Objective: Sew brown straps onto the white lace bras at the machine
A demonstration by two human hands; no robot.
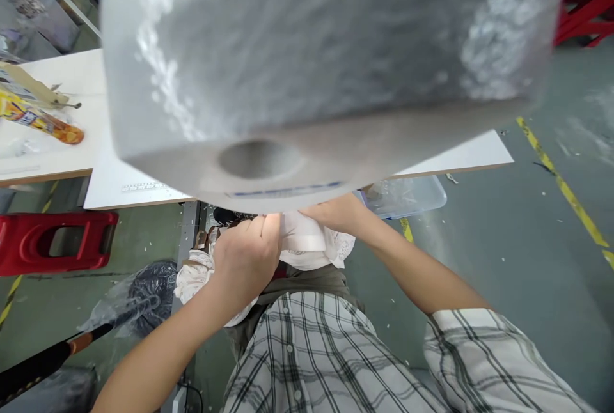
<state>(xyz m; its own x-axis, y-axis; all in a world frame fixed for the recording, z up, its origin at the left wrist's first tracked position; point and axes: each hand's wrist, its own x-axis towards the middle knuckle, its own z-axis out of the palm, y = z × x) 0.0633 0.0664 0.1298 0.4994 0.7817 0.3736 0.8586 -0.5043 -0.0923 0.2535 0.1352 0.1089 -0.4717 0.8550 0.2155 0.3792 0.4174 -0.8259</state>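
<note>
My left hand [247,256] is clenched on the white cloth [304,237], thumb up against the folded band. My right hand [338,213] reaches the same cloth from the other side, but its fingertips are behind the casing [311,61], so I cannot tell how firmly it grips. The cloth lies between my hands, above my lap and just in front of the worktop [112,176] edge, its lacy rim hanging on the right.

To handle this well, I judge both hands should pull evenly, keeping the band flat and the lace out of the fold; too hard a tug could stretch so thin a fabric. More frilled fabric [192,277] bunches by my left wrist, and I should mind that it does not snag.

The casing looms over everything, hiding the middle of the worktop, so I would work by touch there. A ruler [144,187] lies at the left front, a bottle [43,120] farther left. A clear tray [419,197] shows below the right edge; a red stool [19,243] stands left.
</note>
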